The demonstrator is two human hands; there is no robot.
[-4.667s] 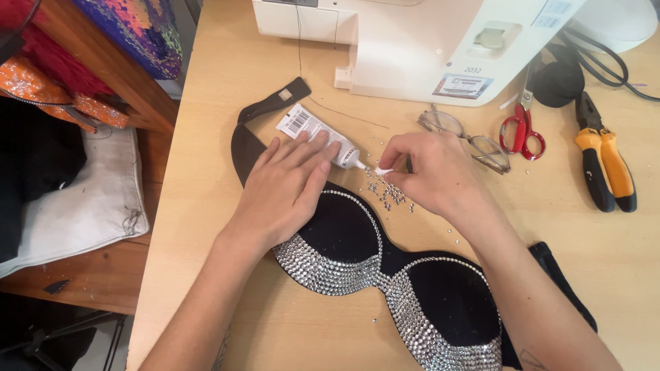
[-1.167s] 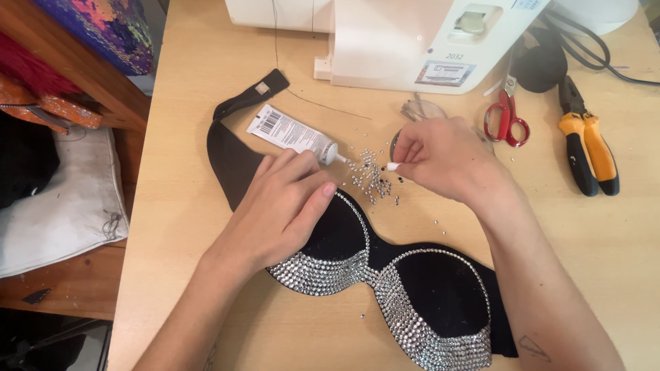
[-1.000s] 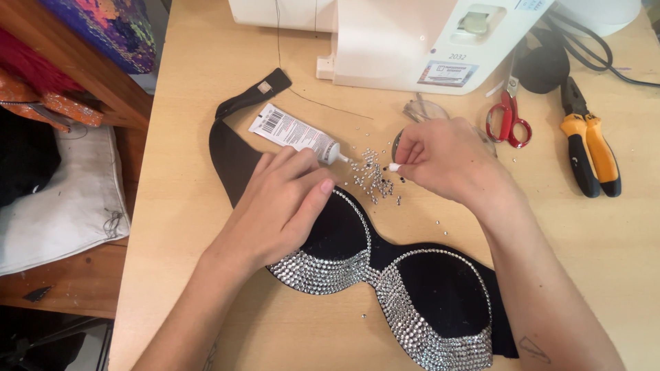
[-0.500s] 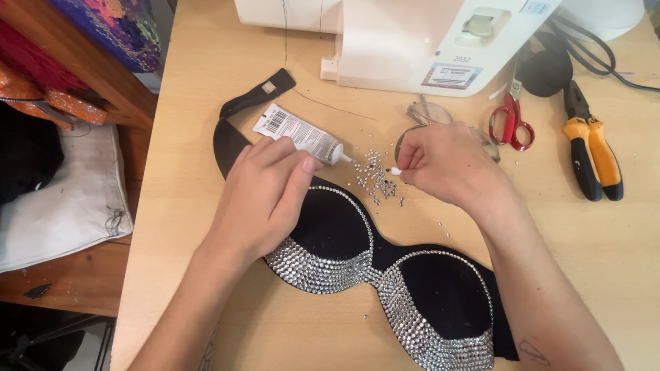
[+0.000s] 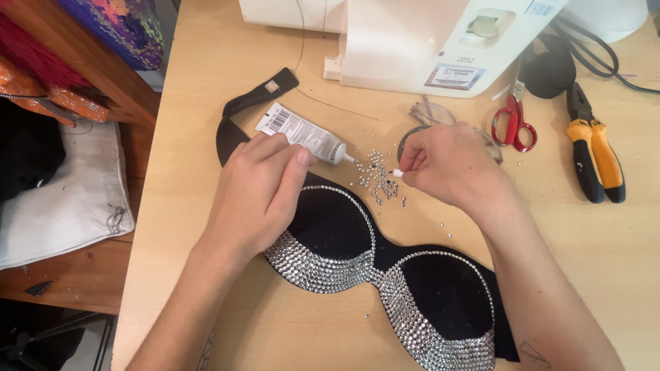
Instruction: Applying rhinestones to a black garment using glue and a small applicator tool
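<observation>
A black bra (image 5: pixel 440 292) lies flat on the wooden table (image 5: pixel 179 206), its lower cups covered with rows of silver rhinestones. My left hand (image 5: pixel 258 192) rests palm down on the left cup, fingers together. My right hand (image 5: pixel 447 165) pinches a small white-tipped stick (image 5: pixel 397 173) over a loose pile of rhinestones (image 5: pixel 378 180). A white glue tube (image 5: pixel 302 134) lies just beyond my left fingertips, nozzle toward the stones.
A white sewing machine (image 5: pixel 412 34) stands at the back. Eyeglasses (image 5: pixel 430 117), red scissors (image 5: pixel 514 124) and orange-handled pliers (image 5: pixel 595 154) lie to the right. Colourful fabrics (image 5: pixel 62 89) and a white cushion (image 5: pixel 65 199) sit left of the table edge.
My left hand has slid slightly up the left cup toward the glue tube. My right hand stays at the rhinestone pile with the stick; the view shifted a little.
</observation>
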